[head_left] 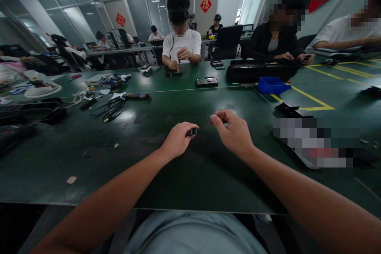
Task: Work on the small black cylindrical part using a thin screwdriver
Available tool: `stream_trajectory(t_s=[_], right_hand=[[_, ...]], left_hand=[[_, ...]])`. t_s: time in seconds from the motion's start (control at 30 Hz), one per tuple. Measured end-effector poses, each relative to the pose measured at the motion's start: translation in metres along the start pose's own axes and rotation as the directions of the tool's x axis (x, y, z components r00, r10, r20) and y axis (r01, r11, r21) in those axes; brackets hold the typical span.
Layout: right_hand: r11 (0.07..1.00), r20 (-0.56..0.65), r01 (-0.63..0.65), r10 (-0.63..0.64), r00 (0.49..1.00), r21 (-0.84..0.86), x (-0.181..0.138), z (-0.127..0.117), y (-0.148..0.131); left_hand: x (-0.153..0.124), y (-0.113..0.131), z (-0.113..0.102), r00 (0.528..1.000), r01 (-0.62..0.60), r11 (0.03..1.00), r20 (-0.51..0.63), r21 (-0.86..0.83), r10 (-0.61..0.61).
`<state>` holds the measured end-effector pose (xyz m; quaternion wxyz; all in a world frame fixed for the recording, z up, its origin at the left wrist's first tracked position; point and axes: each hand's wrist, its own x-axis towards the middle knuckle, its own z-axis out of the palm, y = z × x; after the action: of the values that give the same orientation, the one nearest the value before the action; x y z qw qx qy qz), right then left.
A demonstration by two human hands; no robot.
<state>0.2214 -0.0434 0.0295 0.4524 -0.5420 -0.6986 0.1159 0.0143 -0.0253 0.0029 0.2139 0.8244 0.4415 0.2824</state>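
Note:
Over the green table (178, 182), my left hand (176, 141) is closed round a small dark cylinder (193, 131). Its round end faces right, and most of its body is hidden by my fingers. My right hand (236, 133) grips a small screwdriver (206, 126) with a thin metal shaft and a reddish handle partly covered by the fingers. The screwdriver's tip points left, toward the cylinder's end, with a small gap between them.
To the left lie a coiled black cable (114, 107), a tool with a grey-brown handle (137, 96) and a white fan-like part (43, 89). Ahead are a hard drive (206, 82), a blue tray (273, 85) and a long black casing (262, 70). Co-workers sit opposite.

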Motion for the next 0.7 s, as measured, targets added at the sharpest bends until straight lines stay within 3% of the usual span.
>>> stream_trajectory(t_s=[0.1, 0.33, 0.53, 0.7], right_hand=[[1.000, -0.031, 0.006, -0.005, 0.999, 0.030, -0.0011, -0.0022, -0.0020], [0.897, -0.088, 0.007, 0.036, 0.995, 0.442, -0.0049, 0.0007, 0.0023], [0.902, -0.002, -0.040, 0.046, 0.999, 0.430, -0.0055, 0.0044, 0.0011], [0.917, -0.002, -0.046, 0.051, 0.999, 0.396, -0.0070, 0.0052, -0.0015]], left_hand=[[-0.0022, -0.0029, -0.0002, 0.997, 0.028, 0.997, -0.065, -0.066, -0.032], [-0.0040, -0.0052, -0.0054, 0.995, 0.010, 0.995, -0.096, -0.099, -0.019], [-0.0029, -0.0083, -0.0035, 0.997, 0.023, 0.993, -0.072, -0.117, -0.031], [-0.0027, -0.0091, -0.0040, 0.997, 0.029, 0.990, -0.063, -0.134, -0.038]])
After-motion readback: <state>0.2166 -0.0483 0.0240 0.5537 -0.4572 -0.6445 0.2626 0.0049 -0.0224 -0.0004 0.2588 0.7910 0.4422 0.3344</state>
